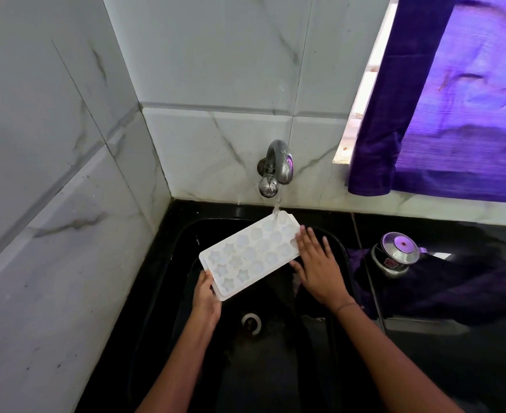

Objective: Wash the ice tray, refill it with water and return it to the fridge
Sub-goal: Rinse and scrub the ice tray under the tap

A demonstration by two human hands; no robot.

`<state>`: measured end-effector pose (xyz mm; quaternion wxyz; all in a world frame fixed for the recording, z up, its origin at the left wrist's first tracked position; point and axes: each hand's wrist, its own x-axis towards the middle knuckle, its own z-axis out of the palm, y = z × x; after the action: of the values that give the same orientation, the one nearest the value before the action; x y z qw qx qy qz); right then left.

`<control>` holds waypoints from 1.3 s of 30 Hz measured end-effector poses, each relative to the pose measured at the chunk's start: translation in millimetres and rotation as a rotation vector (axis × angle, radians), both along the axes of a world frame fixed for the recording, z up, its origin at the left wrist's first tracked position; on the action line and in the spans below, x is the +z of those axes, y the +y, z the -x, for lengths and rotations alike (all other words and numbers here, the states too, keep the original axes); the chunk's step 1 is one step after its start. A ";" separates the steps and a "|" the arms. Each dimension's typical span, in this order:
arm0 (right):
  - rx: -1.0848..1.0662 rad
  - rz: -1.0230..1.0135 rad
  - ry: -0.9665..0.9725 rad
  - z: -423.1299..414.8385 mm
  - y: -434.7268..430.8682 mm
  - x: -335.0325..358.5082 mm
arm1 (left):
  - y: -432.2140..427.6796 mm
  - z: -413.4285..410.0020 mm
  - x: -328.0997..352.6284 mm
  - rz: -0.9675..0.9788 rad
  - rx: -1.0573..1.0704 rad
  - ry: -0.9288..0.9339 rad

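— Where's the ice tray [250,254]?
— Over the black sink [263,368], its 1 o'clock corner under the tap [278,162] (water running).
— Hands?
— Left hand [207,296] pinches the 7 o'clock corner, thumb on top; right hand [314,263], fingers straight, touches the 3 o'clock edge.

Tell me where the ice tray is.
Head view, centre: the ice tray is over the black sink, left hand gripping its near end, far corner under the running tap.
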<state>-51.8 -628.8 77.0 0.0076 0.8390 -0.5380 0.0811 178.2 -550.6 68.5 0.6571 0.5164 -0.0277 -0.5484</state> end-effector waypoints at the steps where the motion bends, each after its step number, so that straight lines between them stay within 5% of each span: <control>1: -0.049 0.011 -0.017 -1.5 -6.8 4.8 | 0.8 1.4 -0.7 -0.007 -0.010 0.002; 7: -0.130 0.070 -0.059 -62.4 -4.2 18.7 | -2.1 27.2 8.3 0.053 -0.064 0.074; 12: 0.195 0.036 0.033 -121.2 36.3 1.7 | -6.9 36.2 13.6 0.083 -0.095 0.108; 18: 0.533 0.053 0.184 -90.6 3.8 8.7 | -3.0 20.7 7.6 0.123 0.019 0.177; 24: 0.143 -0.013 0.053 -30.5 -34.0 22.6 | 1.2 5.9 4.7 0.082 0.034 0.097; 29: -0.005 0.015 -0.016 -66.2 -10.7 18.5 | 0.0 25.5 7.4 0.097 0.006 0.140; 39: 0.516 0.067 0.141 -99.8 3.6 -2.6 | 0.6 18.1 7.6 0.111 0.026 0.143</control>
<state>48.0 -625.1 74.4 0.0522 0.9512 -0.3016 0.0394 160.1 -550.0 76.1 0.6921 0.4389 -0.0042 -0.5731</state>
